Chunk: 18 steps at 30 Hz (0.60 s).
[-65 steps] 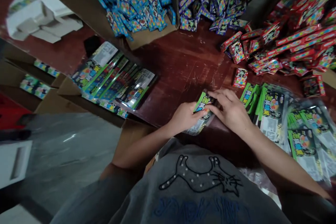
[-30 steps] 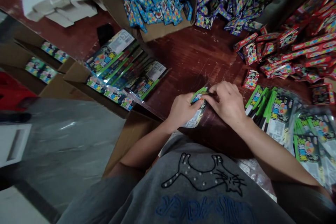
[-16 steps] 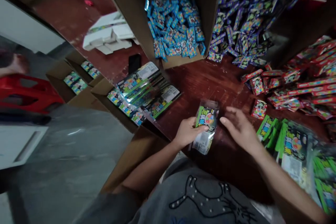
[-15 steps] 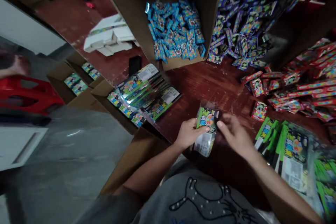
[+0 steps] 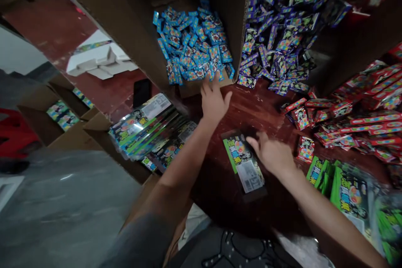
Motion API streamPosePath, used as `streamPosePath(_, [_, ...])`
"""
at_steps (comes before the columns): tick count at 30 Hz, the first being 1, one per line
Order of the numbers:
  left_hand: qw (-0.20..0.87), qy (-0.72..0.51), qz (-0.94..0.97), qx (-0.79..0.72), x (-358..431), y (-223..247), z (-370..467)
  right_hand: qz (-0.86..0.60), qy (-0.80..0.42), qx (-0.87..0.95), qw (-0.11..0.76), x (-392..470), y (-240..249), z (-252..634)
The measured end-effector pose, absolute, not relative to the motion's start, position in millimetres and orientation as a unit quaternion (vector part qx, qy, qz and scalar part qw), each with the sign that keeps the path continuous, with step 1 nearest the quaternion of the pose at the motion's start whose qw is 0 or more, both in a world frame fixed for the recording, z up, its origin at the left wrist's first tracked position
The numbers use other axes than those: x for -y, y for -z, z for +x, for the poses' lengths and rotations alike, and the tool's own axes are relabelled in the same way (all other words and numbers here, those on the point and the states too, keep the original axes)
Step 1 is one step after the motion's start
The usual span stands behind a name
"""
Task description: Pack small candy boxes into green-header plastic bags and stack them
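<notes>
left hand (image 5: 214, 99) open, fingers toward twelve o'clock by blue packs (image 5: 195, 48), right hand (image 5: 272, 153) half-open beside pouch (image 5: 244, 163), pouch's long axis eleven-to-five

Dim overall; faint glare on grey floor (image 5: 63, 201); right fingers (image 5: 255, 144) motion-blurred (edges stretched, too).

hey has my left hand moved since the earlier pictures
Yes, the left hand has left the pouch and moved forward to the carton of blue packets.
</notes>
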<state>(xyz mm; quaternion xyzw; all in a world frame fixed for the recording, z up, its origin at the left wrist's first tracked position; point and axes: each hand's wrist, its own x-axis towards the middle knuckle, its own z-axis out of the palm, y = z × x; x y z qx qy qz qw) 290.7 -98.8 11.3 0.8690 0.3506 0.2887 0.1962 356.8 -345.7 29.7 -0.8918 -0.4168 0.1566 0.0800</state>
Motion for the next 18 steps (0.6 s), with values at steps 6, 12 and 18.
streamPosePath(6, [0.150, -0.171, 0.883, -0.410, 15, 6, 365, -0.794, 0.059, 0.600, 0.074, 217, -35, 479])
streamPosePath(12, [0.079, -0.134, 0.909, -0.386, 38, 19, 351, -0.784, 0.050, 0.615, 0.061, 166, -2, 512])
streamPosePath(18, [0.020, 0.031, 0.960, -0.276, 43, -3, 327, -0.673, -0.066, 0.737, 0.015, 258, -6, 509])
